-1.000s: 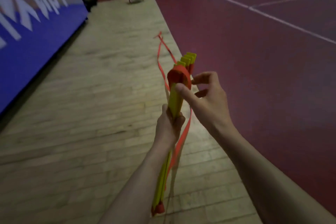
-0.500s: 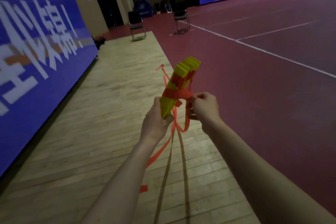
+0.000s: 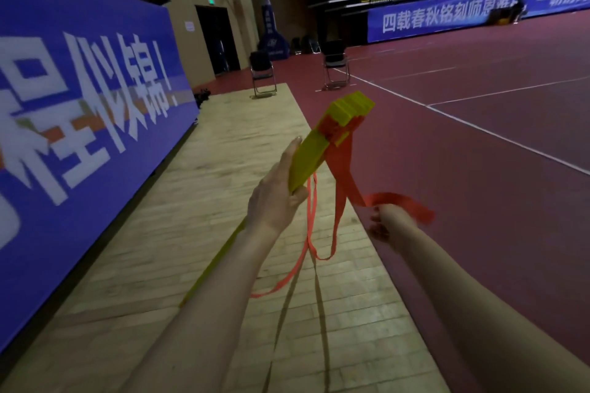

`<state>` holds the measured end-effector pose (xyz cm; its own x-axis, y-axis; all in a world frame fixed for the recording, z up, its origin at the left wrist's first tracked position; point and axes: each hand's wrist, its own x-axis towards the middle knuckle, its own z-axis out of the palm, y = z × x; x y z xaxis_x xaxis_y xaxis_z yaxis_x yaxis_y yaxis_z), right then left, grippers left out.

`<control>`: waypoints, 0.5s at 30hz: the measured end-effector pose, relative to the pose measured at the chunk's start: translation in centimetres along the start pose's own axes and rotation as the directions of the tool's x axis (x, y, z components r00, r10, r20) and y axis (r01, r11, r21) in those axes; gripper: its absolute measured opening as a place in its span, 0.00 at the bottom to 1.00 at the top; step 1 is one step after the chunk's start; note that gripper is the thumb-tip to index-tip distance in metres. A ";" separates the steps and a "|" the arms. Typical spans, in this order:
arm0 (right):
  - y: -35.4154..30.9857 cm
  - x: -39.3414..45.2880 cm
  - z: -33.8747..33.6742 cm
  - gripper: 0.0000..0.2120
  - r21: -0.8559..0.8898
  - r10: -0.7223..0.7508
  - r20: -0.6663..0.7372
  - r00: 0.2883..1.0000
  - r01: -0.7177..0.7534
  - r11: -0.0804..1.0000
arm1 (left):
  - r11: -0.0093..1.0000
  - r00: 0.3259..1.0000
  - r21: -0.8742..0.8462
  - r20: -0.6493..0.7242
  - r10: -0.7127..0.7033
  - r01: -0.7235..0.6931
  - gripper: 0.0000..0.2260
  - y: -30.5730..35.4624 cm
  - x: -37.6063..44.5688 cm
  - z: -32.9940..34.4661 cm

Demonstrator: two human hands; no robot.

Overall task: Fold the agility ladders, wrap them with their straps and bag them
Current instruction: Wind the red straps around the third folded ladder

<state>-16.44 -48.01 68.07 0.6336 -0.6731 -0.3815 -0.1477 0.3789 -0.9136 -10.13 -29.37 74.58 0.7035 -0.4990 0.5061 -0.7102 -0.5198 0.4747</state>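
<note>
A stack of yellow ladder rungs [image 3: 314,150] points up and away from me at mid-frame, its far end bound with orange strap. My left hand [image 3: 274,198] grips the stack around its middle, thumb along the near face. An orange strap [image 3: 343,169] runs down from the stack's far end to my right hand [image 3: 384,220], which holds it low and to the right with curled fingers. The strap's end flutters, blurred, past that hand. Thinner loops of strap hang below the stack. No bag is in view.
I stand on a pale wooden floor strip [image 3: 198,201] beside a dark red court [image 3: 463,175] with white lines. A tall blue banner wall [image 3: 79,112] runs along the left. Two black chairs [image 3: 263,73] stand far ahead, near a dark doorway.
My right hand has left the stack and pulled the strap down and out to the right. The stack has tilted further away, and my view has lifted toward the hall.
</note>
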 end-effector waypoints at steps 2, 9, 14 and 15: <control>-1.0 -1.2 0.3 0.11 -0.004 -0.067 0.019 0.998 0.067 0.998 | 1.000 1.000 0.015 -0.025 0.006 -0.006 0.35 0.5 0.4 -1.1; -5.4 -3.6 1.3 0.17 0.042 -0.174 0.058 0.983 0.172 0.984 | 0.984 1.000 0.177 -0.013 0.028 -0.025 0.31 2.1 0.6 -3.3; -6.6 -5.9 1.3 0.27 -0.034 -0.513 0.157 0.844 0.524 0.851 | 0.975 0.998 0.222 -0.063 0.031 -0.016 0.27 2.4 0.3 -3.8; -6.8 -6.6 1.3 0.28 0.030 -0.580 0.201 0.790 0.586 0.809 | 0.971 0.997 0.237 -0.063 0.047 -0.031 0.26 2.5 0.2 -3.9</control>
<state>-18.59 -45.33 77.03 0.7387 -0.6233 0.2565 0.2748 -0.0690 -0.9590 -11.83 -28.08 78.64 0.6662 -0.4781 0.5724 -0.7051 -0.6538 0.2746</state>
